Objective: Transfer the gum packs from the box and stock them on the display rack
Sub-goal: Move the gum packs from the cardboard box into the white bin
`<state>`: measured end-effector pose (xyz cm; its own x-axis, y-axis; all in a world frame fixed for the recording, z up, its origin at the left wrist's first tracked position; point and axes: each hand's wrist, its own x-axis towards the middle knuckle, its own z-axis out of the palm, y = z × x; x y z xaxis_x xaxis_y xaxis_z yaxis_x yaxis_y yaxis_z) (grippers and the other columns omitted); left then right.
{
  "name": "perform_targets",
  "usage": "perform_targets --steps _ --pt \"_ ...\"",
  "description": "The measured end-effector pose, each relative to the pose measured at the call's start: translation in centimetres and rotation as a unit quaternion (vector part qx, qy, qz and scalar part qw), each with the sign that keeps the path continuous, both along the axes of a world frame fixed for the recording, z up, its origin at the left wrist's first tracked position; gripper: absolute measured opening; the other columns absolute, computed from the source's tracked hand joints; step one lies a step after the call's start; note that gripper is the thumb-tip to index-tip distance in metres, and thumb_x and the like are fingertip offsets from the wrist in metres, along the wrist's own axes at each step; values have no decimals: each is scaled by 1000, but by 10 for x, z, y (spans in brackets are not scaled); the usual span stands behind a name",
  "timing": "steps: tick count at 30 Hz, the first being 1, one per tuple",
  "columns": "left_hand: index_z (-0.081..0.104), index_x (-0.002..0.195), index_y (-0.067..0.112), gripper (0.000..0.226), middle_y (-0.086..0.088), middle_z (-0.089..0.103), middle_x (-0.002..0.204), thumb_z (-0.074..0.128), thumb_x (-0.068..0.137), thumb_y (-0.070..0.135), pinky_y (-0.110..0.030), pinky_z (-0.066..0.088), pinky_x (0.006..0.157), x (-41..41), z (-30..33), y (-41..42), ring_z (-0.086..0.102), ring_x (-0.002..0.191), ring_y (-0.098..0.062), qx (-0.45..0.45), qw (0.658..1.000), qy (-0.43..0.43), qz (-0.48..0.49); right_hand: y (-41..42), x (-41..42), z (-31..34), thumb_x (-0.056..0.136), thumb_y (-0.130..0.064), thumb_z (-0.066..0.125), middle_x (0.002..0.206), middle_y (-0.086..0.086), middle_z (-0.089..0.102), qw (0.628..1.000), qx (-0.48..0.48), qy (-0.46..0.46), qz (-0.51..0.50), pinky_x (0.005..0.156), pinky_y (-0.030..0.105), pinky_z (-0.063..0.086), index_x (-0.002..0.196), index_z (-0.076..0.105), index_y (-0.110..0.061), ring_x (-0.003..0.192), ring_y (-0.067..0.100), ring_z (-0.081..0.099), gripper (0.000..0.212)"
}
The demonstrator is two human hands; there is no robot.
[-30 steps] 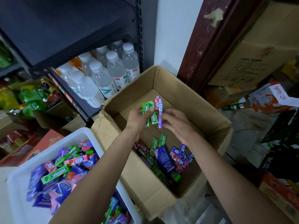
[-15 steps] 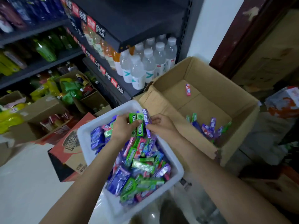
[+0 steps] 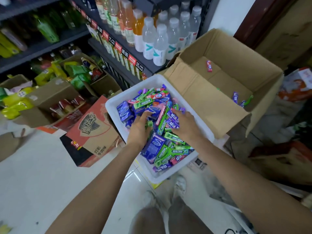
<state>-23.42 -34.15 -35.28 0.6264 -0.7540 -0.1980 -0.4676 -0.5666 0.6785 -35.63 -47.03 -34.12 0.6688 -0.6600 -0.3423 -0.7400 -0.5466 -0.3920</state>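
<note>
A white bin [image 3: 116, 100] on the floor is heaped with green, purple, blue and pink gum packs [image 3: 170, 149]. Both of my hands are down on that heap. My left hand [image 3: 139, 129] lies on the pile with fingers stretched toward a blue pack. My right hand [image 3: 184, 125] rests with its fingers over purple packs [image 3: 172, 119]. A green pack [image 3: 149, 124] lies loose between the hands. The open cardboard box [image 3: 236, 51] stands to the right of the bin. It holds a few packs [image 3: 236, 97] in one corner and a single red pack [image 3: 209, 66].
A dark shelf rack [image 3: 118, 53] with price tags carries water bottles [image 3: 158, 43] and orange drinks just behind the bin. A red carton [image 3: 94, 130] and open boxes of snacks sit on the floor at left. More cartons crowd the right. My legs are below.
My hands carried a bunch of green and purple packs from the cardboard box over to the white bin, then dropped down onto the heap. The view swung left.
</note>
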Motion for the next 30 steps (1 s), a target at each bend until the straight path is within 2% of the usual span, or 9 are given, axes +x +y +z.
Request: perform_targets --steps 5,8,10,13,17,20,24,26,30 --pt "53 123 9 32 -13 44 130 59 91 9 -27 37 91 -5 -3 8 52 110 -30 8 1000 -11 11 5 -9 1 86 -22 66 128 13 40 998 -43 23 41 106 38 33 140 41 -15 124 29 37 60" --pt "58 118 11 27 -11 49 127 59 91 16 -39 43 94 -6 1 6 53 107 -32 -21 997 -68 27 1 -9 5 86 -26 66 131 13 41 1000 -3 -12 15 107 37 31 137 45 -12 126 28 37 56" --pt "60 115 12 24 -10 53 123 59 92 16 -41 44 92 -7 9 -2 50 111 -28 -44 995 -91 22 -4 -8 10 87 -24 65 128 14 44 998 19 -58 -11 102 30 32 134 49 -10 122 27 41 51" --pt "60 111 10 19 -7 59 111 57 92 14 -37 48 84 -11 28 -26 56 98 -21 -97 994 -45 -14 -19 -10 25 88 -17 63 117 12 53 988 25 -142 -50 85 17 33 123 58 -9 105 19 53 37" --pt "62 109 10 18 -2 65 95 55 93 14 -24 49 76 -15 57 -71 58 80 -9 -148 988 25 -39 -54 -20 46 86 -4 58 102 6 59 963 57 -235 -121 75 4 37 113 64 -7 86 10 56 27" --pt "63 104 12 15 3 63 85 54 93 13 -13 45 67 -20 77 -122 58 76 -9 -166 984 48 -45 -100 -32 60 85 3 55 91 5 64 944 49 -277 -174 73 11 41 105 66 -2 72 2 55 24" --pt "63 106 5 18 -9 67 97 55 92 13 -23 44 79 -24 88 -215 61 89 -21 -143 987 38 -58 -178 -44 67 87 0 54 98 10 66 939 42 -243 -240 82 22 45 108 63 -5 92 18 60 24" --pt "63 107 3 21 -13 68 104 53 93 15 -27 46 85 -23 81 -266 62 97 -27 -90 993 39 -66 -219 -43 63 89 -6 54 109 10 66 948 52 -196 -246 91 32 43 115 60 -8 106 25 60 27" --pt "58 121 7 33 -19 63 119 49 96 27 -38 44 96 -16 47 -355 57 113 -33 59 992 7 -111 -291 -27 38 92 -16 54 137 9 51 975 57 -104 -189 101 37 41 139 41 -13 124 26 49 48"
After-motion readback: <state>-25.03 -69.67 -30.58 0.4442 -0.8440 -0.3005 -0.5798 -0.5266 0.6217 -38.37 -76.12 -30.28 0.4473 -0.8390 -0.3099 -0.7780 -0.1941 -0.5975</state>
